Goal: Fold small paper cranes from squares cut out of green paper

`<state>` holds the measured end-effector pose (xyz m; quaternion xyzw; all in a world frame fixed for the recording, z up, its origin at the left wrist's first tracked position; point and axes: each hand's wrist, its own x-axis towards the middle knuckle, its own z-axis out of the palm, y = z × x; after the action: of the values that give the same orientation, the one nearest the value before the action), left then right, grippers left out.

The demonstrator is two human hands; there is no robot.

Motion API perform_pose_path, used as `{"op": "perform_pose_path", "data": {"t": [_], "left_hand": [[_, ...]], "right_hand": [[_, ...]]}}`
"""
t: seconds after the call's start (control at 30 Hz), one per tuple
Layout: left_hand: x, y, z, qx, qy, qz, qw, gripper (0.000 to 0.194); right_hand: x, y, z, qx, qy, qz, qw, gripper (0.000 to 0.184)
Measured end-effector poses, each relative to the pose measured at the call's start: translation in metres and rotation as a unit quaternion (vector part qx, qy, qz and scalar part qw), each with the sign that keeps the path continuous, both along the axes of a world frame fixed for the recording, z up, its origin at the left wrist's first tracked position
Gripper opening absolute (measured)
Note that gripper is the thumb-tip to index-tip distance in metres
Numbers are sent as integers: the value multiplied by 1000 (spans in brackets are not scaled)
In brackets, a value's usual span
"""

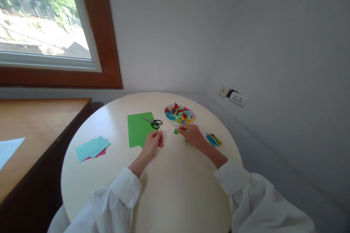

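My right hand (191,134) rests on the round table (164,189) just in front of a white bowl (179,113) of small coloured folded papers. Its fingers are pinched on a small green paper piece (176,131). My left hand (153,142) lies curled on the table at the lower right corner of a green paper sheet (139,128); its fingers are closed and I cannot make out anything in them. Black-handled scissors (152,121) lie on that sheet's right edge.
A stack of small coloured paper squares (214,139) lies right of my right hand. Light blue and pink sheets (92,147) lie at the table's left. A wooden ledge (32,131) under the window borders the left. Wall sockets (238,98) sit at the right.
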<state>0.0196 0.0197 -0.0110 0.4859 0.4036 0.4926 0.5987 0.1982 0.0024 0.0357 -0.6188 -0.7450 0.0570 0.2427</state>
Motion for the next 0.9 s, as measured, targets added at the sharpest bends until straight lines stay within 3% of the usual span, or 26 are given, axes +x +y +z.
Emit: {"op": "perform_pose_path", "data": {"t": [0.1, 0.27, 0.5, 0.7, 0.9], "left_hand": [[4, -4, 0, -11, -8, -12, 1000, 36], [10, -10, -8, -15, -1, -36, 999, 33], [8, -11, -11, -14, 15, -40, 999, 33], [4, -10, -9, -13, 18, -34, 999, 32], [6, -13, -11, -15, 31, -43, 998, 32]], "right_hand": [[1, 14, 6, 18, 31, -18, 999, 19], [4, 62, 13, 39, 57, -62, 996, 19], [-2, 112, 10, 56, 46, -83, 994, 20], [5, 114, 9, 35, 15, -83, 996, 21], [30, 92, 17, -29, -30, -58, 997, 21]]}}
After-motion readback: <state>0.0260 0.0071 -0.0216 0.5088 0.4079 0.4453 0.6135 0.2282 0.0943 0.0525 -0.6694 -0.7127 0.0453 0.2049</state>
